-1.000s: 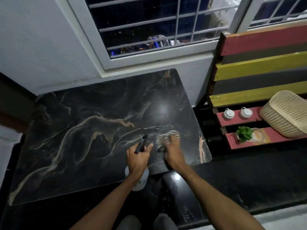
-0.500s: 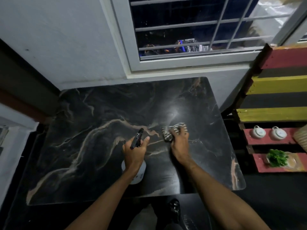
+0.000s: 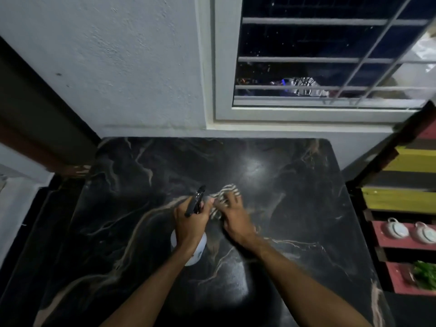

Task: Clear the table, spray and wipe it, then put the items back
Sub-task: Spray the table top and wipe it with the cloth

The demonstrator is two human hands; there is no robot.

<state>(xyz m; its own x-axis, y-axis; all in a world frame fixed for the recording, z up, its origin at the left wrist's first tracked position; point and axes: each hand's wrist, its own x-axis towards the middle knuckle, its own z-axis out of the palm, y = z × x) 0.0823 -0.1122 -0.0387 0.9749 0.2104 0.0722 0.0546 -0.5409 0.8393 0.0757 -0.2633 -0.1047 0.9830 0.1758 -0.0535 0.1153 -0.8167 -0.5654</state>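
Note:
A black marble table (image 3: 132,232) with tan veins fills the middle of the view. My left hand (image 3: 191,223) grips a white spray bottle (image 3: 197,252) by its black trigger head, held just above the tabletop. Right beside it my right hand (image 3: 234,218) presses a striped black-and-white cloth (image 3: 226,191) flat on the marble near the table's centre. Most of the cloth is hidden under my fingers. A wet sheen shows on the marble in front of my right forearm.
A pallet shelf (image 3: 405,199) with yellow, grey and red slats stands right of the table; it holds two white cups (image 3: 397,230) and a small green plant (image 3: 425,274). A barred window (image 3: 330,60) and white wall sit behind the table.
My right hand has slid the cloth from the table's near right part toward the centre and farther from me. My left hand with the bottle moved along; the view shifted left and closer.

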